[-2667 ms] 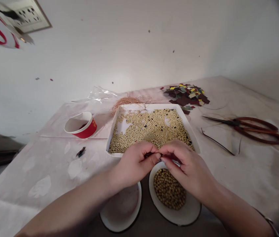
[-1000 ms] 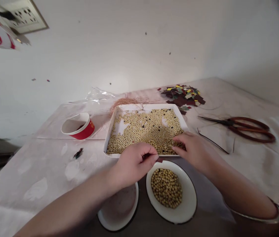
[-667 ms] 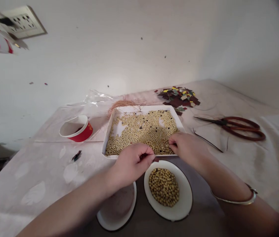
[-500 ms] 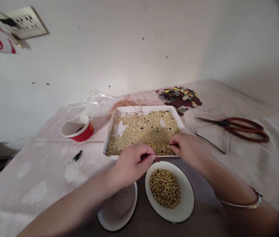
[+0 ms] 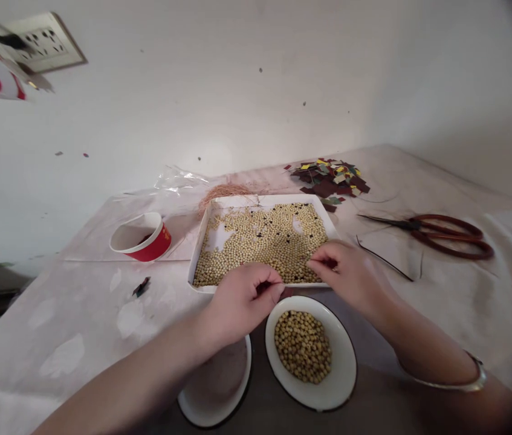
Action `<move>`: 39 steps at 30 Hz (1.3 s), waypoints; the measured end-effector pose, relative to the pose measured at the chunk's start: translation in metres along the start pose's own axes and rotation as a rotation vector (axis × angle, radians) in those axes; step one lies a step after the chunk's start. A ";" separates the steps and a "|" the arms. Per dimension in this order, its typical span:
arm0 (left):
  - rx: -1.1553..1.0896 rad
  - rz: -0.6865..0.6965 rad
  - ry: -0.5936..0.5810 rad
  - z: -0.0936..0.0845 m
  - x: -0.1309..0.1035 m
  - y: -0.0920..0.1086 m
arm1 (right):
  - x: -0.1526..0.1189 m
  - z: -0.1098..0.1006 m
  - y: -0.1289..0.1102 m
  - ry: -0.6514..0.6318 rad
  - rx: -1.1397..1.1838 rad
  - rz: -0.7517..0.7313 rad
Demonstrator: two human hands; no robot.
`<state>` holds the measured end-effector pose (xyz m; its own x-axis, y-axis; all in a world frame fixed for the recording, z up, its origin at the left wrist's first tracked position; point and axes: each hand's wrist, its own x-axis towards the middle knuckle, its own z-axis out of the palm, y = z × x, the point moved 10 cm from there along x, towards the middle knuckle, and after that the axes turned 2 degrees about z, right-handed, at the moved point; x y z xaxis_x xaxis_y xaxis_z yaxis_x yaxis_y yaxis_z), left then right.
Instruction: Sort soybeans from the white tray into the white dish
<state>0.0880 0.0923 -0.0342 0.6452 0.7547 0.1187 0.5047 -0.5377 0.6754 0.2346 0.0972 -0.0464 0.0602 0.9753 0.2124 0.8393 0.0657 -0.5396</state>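
Note:
A shallow white tray point(image 5: 195, 257) holds many small pale beads point(image 5: 278, 241) with scattered dark ones. Over its near edge, my left hand point(image 5: 249, 299) is closed in a pinch, thumb against forefinger. A small dark reddish bit shows by those fingertips, too small to name. My right hand point(image 5: 350, 272), also pinched, hovers at the tray's near right corner beside the beads; whatever it holds is hidden. Below and between both hands stands a white dark-rimmed bowl point(image 5: 344, 356) with larger yellowish-brown beads point(image 5: 303, 347). Under my left forearm another white bowl point(image 5: 245, 374) is partly covered.
A red and white paper cup point(image 5: 153, 244) stands left of the tray, near a small dark scrap point(image 5: 141, 287). Behind lie copper-coloured strands point(image 5: 223, 193), clear plastic point(image 5: 181, 178) and a pile of coloured scraps point(image 5: 332, 176). Scissors point(image 5: 446, 232) and a dark strip point(image 5: 385, 260) lie right.
My right hand has shifted slightly left, its wrist turning a little and the bracelet moving lower. My left hand keeps its pinch in nearly the same place.

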 end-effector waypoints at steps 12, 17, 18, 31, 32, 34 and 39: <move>-0.012 0.000 0.039 -0.001 -0.003 -0.001 | -0.035 0.013 -0.065 -0.075 0.185 -0.260; -0.032 0.011 0.033 -0.001 -0.003 0.001 | -0.030 0.017 -0.057 -0.121 0.220 -0.187; -0.037 0.017 0.032 -0.001 -0.003 0.001 | -0.030 0.018 -0.057 -0.140 0.233 -0.190; -0.013 0.067 -0.011 0.004 -0.003 0.006 | -0.033 0.028 -0.061 -0.226 0.227 -0.186; -0.003 0.056 -0.006 0.003 -0.003 0.004 | -0.033 0.027 -0.061 -0.228 0.233 -0.191; 0.012 0.047 0.002 0.003 -0.003 0.002 | -0.034 0.027 -0.062 -0.231 0.242 -0.194; -0.003 0.088 -0.029 0.006 -0.003 0.006 | -0.035 0.032 -0.057 -0.250 0.184 -0.153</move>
<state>0.0921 0.0846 -0.0352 0.7030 0.6937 0.1568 0.4440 -0.6003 0.6653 0.1675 0.0663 -0.0497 -0.2119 0.9713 0.1083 0.7159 0.2297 -0.6594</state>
